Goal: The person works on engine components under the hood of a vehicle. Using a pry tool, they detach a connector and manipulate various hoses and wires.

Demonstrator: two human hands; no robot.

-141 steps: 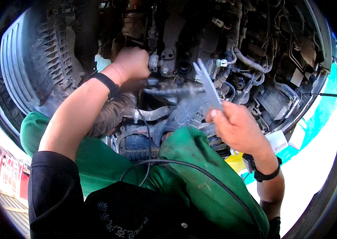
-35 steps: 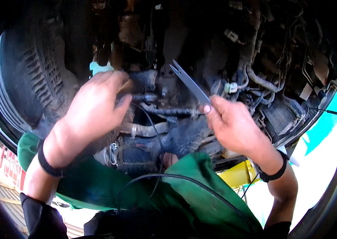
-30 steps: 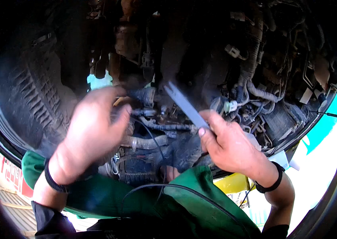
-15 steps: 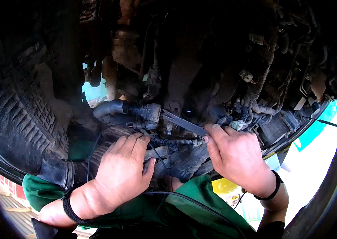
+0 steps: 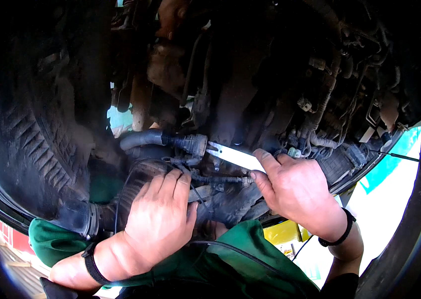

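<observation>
My right hand (image 5: 292,188) is closed round a flat metal pry tool (image 5: 236,158), thumb below and index finger along the top. Its notched tip reaches left to the round black connector (image 5: 198,145) where a grey hose (image 5: 140,139) ends; whether it touches cannot be told. Below that connector, my left hand (image 5: 159,214) is bent over a thick ribbed black hose (image 5: 132,188), its thumb apart from the fingers. The fingertips are partly hidden. Between the hands runs a thin corrugated wire sleeve (image 5: 223,179) with a plug on its right end.
Dark, dusty engine parts surround my hands. A ribbed black housing (image 5: 41,144) stands at the left, and a wiring bundle (image 5: 320,124) with loose plugs hangs at the right. Green cloth (image 5: 240,249) lies below, with a black cable (image 5: 250,255) across it.
The view has shifted slightly. The pry tool now catches bright light and looks white where it was grey. Both hands keep nearly the same place and hold.
</observation>
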